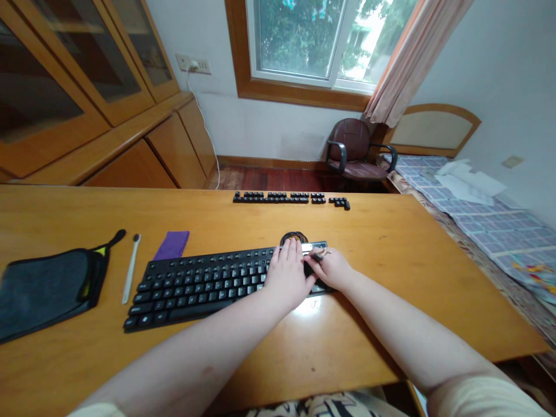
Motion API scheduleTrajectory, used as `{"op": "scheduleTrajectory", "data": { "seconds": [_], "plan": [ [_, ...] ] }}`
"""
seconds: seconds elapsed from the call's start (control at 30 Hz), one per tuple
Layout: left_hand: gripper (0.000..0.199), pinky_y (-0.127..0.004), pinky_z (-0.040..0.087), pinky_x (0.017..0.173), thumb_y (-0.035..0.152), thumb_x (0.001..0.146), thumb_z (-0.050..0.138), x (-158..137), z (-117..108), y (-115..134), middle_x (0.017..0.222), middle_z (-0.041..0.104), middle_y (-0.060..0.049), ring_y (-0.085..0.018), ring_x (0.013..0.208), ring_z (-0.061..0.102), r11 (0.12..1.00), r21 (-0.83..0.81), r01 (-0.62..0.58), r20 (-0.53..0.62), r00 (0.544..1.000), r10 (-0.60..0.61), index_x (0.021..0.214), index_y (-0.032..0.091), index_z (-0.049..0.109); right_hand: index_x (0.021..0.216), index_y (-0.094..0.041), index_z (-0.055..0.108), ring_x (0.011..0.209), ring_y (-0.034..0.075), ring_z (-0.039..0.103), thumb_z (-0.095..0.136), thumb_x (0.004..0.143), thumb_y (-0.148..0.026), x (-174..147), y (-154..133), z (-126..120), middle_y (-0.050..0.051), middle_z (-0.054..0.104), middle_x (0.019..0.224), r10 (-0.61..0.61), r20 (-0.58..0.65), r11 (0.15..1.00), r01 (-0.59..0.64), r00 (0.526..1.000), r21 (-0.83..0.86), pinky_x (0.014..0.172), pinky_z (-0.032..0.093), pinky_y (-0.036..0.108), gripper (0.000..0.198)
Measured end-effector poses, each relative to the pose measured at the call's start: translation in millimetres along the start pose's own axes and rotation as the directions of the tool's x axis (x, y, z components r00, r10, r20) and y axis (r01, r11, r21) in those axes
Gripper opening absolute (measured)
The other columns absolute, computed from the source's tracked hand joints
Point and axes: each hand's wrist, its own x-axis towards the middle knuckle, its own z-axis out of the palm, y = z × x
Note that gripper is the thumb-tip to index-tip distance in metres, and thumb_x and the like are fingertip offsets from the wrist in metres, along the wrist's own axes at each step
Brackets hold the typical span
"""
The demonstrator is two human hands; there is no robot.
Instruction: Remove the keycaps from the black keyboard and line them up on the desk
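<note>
Presently the keyboard lies flat on the desk, keys up, space-bar side toward me. Long axis: left to right, slightly askew, right end farther from me than the left. Most of its length extends leftward of my hands, which are both over its right-hand part. Left hand: laid over the keys, fingers straight, gripping nothing visible. Right hand: just beside it, fingers closed on a slim tool; exact form too small to tell. Left of keyboard: brush. Behind its left part: purple cloth. Beyond left fingertips: coiled cable. Desk's far edge: loose keycaps, lined up. Farther, chair.
</note>
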Motion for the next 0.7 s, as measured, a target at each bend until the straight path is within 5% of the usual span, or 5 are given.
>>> {"op": "scheduleTrajectory", "data": {
  "seconds": [0.13,0.33,0.57,0.7],
  "plan": [
    [0.078,-0.044,0.015,0.111,0.057,0.082,0.038,-0.4,0.2,0.2,0.145,0.031,-0.018,-0.029,0.136,0.023,1.000,-0.002,-0.004,-0.013,1.000,0.004,0.140,0.005,0.029,0.074,-0.021,0.056,0.057,0.015,0.058,0.036,0.092,-0.041,-0.4,0.1,-3.4,0.003,0.060,0.061,0.217,-0.172,0.974,-0.201,0.961,0.105,0.056,0.044,0.026,0.034],
    [0.074,-0.046,0.017,0.110,0.054,0.082,0.044,-0.6,-4.6,0.1,0.143,0.036,-0.019,-0.031,0.134,0.027,0.999,-0.050,0.007,-0.056,0.998,-0.010,0.137,0.006,0.034,0.071,-0.021,0.056,0.054,0.015,0.056,0.042,0.090,-0.041,-0.9,3.1,-4.7,0.001,0.057,0.056,0.310,-0.174,0.939,-0.272,0.935,0.211,0.054,0.043,0.026,0.031],
    [0.043,-0.038,0.033,0.105,0.033,0.085,0.050,1.6,-20.1,-1.5,0.125,0.057,-0.008,-0.022,0.117,0.049,0.938,-0.320,-0.135,-0.158,0.983,0.088,0.126,0.017,0.048,0.071,-0.019,0.057,0.047,0.012,0.050,0.044,0.089,-0.043,-5.5,9.5,-6.0,-0.002,0.052,0.050,0.337,-0.184,0.871,-0.232,0.923,0.433,0.053,0.043,0.025,0.033],
    [0.027,-0.034,0.043,0.094,0.028,0.085,0.053,5.9,-22.9,-4.5,0.111,0.065,-0.005,-0.019,0.104,0.057,0.858,-0.500,-0.119,-0.169,0.985,0.038,0.110,0.021,0.058,0.075,-0.018,0.059,0.048,0.011,0.051,0.047,0.088,-0.043,-8.1,10.8,0.3,-0.002,0.053,0.056,0.304,-0.156,0.835,-0.184,0.940,0.518,0.052,0.043,0.025,0.031]
  ]
}}
